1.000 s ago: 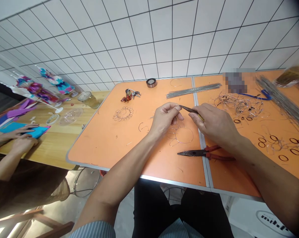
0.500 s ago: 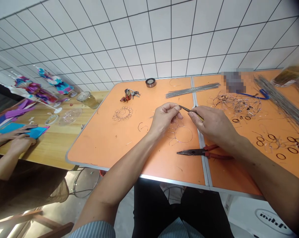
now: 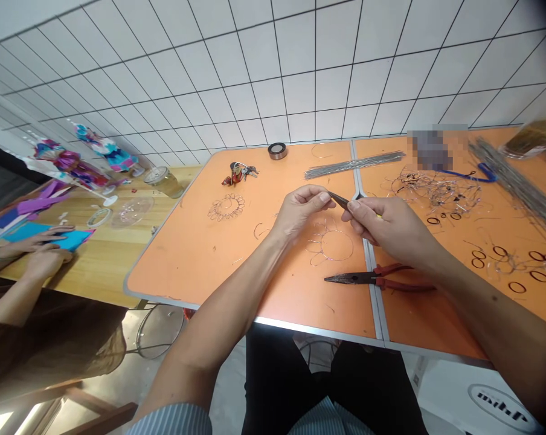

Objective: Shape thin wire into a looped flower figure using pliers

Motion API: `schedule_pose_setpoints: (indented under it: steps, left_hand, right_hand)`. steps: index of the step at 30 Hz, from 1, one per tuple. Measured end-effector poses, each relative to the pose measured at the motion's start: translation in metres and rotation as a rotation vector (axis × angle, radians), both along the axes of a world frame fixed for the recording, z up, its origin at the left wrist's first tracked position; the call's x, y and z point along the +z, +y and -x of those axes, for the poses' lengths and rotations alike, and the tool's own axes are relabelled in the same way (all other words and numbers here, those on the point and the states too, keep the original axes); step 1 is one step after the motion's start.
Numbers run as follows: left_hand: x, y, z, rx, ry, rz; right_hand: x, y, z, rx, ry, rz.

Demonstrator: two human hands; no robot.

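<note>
My right hand [image 3: 382, 226] is closed around small pliers [image 3: 340, 200] with dark pointed jaws and a bit of yellow on the handle. The jaw tips meet the fingertips of my left hand [image 3: 302, 208]. Thumb and forefinger of that hand are pinched together, and what lies between them is too small to make out. Just below both hands is a thin wire loop [image 3: 336, 246] with smaller wire loops at its edge. Red-handled long-nose pliers [image 3: 357, 278] lie nearer the table's front edge, across the seam.
The orange table [image 3: 186, 266] bears a wire flower ring [image 3: 226, 207], keys [image 3: 240, 173], a tape roll [image 3: 277, 150], a wire bundle [image 3: 354, 165], tangled wire [image 3: 436, 190] and dark rings [image 3: 517, 287]. At left, another person's hands [image 3: 49, 257] rest on blue material [image 3: 76, 240].
The pliers in my right hand have turned slightly, so their jaws show broader. My left hand keeps its pinch at the tips. The view has shifted a little.
</note>
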State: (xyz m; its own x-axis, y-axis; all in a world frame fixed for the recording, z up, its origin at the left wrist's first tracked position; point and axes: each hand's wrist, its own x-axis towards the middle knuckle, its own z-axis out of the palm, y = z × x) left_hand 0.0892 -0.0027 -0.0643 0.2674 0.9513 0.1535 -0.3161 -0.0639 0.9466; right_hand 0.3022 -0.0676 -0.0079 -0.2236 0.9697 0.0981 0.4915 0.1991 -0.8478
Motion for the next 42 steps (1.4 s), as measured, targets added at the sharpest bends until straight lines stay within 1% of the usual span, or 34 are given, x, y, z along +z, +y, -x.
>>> schedule_pose_setpoints:
  steps: [3, 6, 9, 11, 14, 17, 19, 24, 28, 30, 34, 37, 42]
  left_hand:
    - [-0.003, 0.002, 0.002, -0.02, -0.023, 0.022]
    - [-0.004, 0.003, 0.002, -0.042, -0.043, 0.054]
    - [-0.007, 0.004, 0.002, -0.061, -0.072, 0.069]
    - [-0.008, 0.004, 0.001, -0.047, -0.064, 0.079]
    - [-0.007, 0.004, 0.0, -0.004, -0.021, 0.07]
    - [-0.003, 0.002, 0.0, 0.039, -0.015, 0.02]
    - [-0.001, -0.001, 0.0, 0.053, -0.026, 0.011]
    - [0.002, -0.004, -0.002, 0.056, -0.019, 0.031]
    - [0.003, -0.004, -0.002, 0.05, -0.029, 0.033]
    - [0.005, -0.005, -0.003, 0.028, -0.043, 0.067]
    - [0.013, -0.007, -0.003, -0.014, -0.056, 0.168]
    - [0.016, -0.009, -0.003, -0.011, -0.054, 0.186]
    - [0.015, -0.01, -0.004, 0.004, -0.029, 0.199]
  right_hand:
    - [0.002, -0.001, 0.0, 0.049, 0.237, 0.227]
    - [0.003, -0.001, 0.002, 0.06, 0.371, 0.399]
    - [0.001, 0.002, 0.004, 0.057, 0.48, 0.508]
    - [-0.003, 0.005, 0.004, 0.052, 0.549, 0.533]
    - [-0.009, 0.01, 0.002, 0.058, 0.598, 0.512]
    - [-0.012, 0.013, -0.003, 0.111, 0.562, 0.487]
    - [-0.013, 0.015, -0.006, 0.123, 0.536, 0.467]
    - [-0.017, 0.021, -0.013, 0.036, 0.52, 0.389]
    - [-0.014, 0.021, -0.015, 0.002, 0.363, 0.319]
    - [-0.01, 0.019, -0.014, -0.007, 0.303, 0.282]
    - [-0.006, 0.015, -0.011, -0.005, 0.267, 0.229]
    - [-0.004, 0.013, -0.011, -0.006, 0.229, 0.201]
    - [-0.002, 0.011, -0.009, 0.002, 0.18, 0.159]
